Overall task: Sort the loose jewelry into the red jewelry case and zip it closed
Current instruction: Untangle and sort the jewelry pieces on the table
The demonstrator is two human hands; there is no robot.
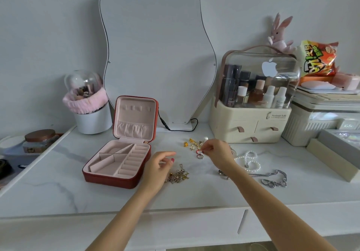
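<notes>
Lying open on the white marble tabletop [58, 182], lid propped upright: the red jewelry case [118, 159], pink-lined compartments showing nothing inside. Hovering just right of the case, the left hand [157, 170], fingers loosely curled and relaxed, gripping nothing, held above a tangle of gold charm chains [178, 175]. Reaching further back, the right hand [218, 154], thumb and forefinger pinching together at a small ring [199, 149] by the cluster of gold rings and earrings [191, 143]; whether lifting it clear of the surface, hard to tell. Lying just below that pinch, another ring [199, 156] with a red accent. Sitting right of the right wrist, a pearl strand [250, 161] looped on the marble, and nearer the table edge a silver rope chain [274, 178]. Resting under the right forearm, a small silver piece [223, 174]. Standing behind all this: a wavy-edged mirror [155, 55], a cream cosmetics organizer [251, 122] with a clear dome, and a white brush holder [91, 120] wrapped in a pink band.
</notes>
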